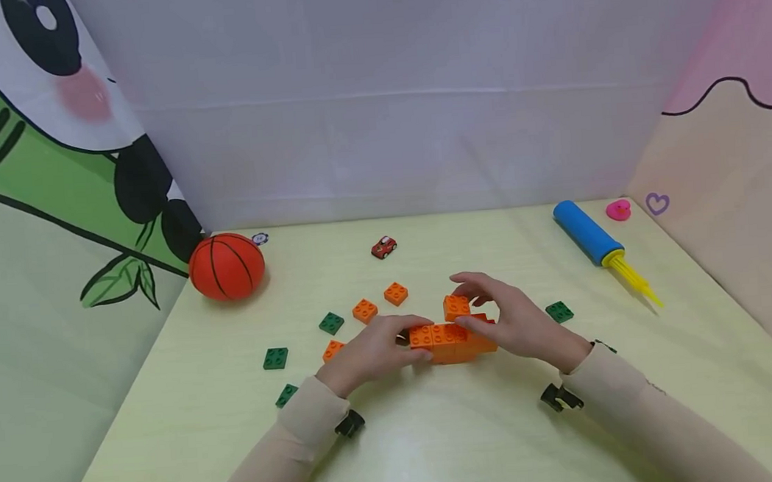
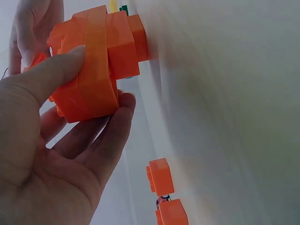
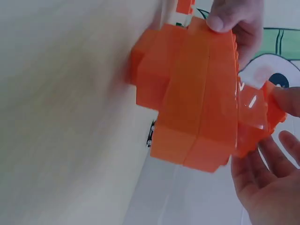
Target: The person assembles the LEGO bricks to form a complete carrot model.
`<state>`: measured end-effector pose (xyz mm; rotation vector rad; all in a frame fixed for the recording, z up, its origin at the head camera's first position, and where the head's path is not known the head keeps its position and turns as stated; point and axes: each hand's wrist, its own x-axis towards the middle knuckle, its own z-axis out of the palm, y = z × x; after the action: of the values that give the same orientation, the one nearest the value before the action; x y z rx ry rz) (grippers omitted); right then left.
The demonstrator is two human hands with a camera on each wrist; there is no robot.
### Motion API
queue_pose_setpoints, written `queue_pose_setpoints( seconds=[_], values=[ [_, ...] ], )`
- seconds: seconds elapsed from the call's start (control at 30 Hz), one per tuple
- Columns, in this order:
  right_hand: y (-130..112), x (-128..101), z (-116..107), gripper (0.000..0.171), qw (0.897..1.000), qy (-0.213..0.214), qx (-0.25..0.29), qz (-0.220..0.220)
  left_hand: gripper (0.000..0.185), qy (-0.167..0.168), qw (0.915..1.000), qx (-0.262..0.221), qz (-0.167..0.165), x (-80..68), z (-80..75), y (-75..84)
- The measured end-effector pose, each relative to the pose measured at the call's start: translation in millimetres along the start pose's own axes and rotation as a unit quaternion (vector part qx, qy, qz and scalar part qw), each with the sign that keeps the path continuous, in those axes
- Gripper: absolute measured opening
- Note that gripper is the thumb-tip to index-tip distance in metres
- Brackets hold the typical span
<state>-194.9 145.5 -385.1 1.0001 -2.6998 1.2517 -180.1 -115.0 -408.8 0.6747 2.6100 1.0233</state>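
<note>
My left hand (image 1: 378, 350) grips the left end of a stacked structure of orange toy building blocks (image 1: 449, 351). In the left wrist view the thumb lies along one side of the orange structure (image 2: 96, 70), with curled fingers on the other side. At the top, my right hand (image 1: 520, 325) pinches a single orange block (image 1: 456, 307) between thumb and fingers. The right wrist view shows the stepped orange structure (image 3: 192, 93) close up, widest in the middle. Whether the pinched block is pressed onto the studs below cannot be told.
Loose orange blocks (image 1: 365, 311) and green blocks (image 1: 275, 358) lie left of the hands. Another green block (image 1: 559, 311) is beyond the right wrist. Farther back are a toy basketball (image 1: 227, 267), a red toy car (image 1: 383, 247), a blue-and-yellow pump (image 1: 587, 232) and a pink duck (image 1: 618, 210).
</note>
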Motion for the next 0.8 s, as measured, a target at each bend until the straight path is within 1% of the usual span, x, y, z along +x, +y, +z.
queue_pose_setpoints(
  seconds=[0.13,0.3,0.5,0.8],
  values=[
    [-3,-4,7,0.064,0.999,-0.029,-0.013,-0.002,0.049,0.002,1.0,0.002,0.003,0.5,1.2,-1.5],
    [1,-9,12,0.068,0.999,-0.051,-0.006,0.008,0.05,0.001,1.0,0.002,0.0,0.1,2.3,-2.2],
    [4,-12,14,0.073,0.999,-0.049,0.006,0.007,0.05,0.003,1.0,-0.003,0.0,-0.7,3.5,-2.3],
    [9,-10,14,0.071,0.999,-0.04,0.012,-0.011,0.05,0.007,1.0,0.0,-0.001,0.8,3.2,-2.3]
  ],
)
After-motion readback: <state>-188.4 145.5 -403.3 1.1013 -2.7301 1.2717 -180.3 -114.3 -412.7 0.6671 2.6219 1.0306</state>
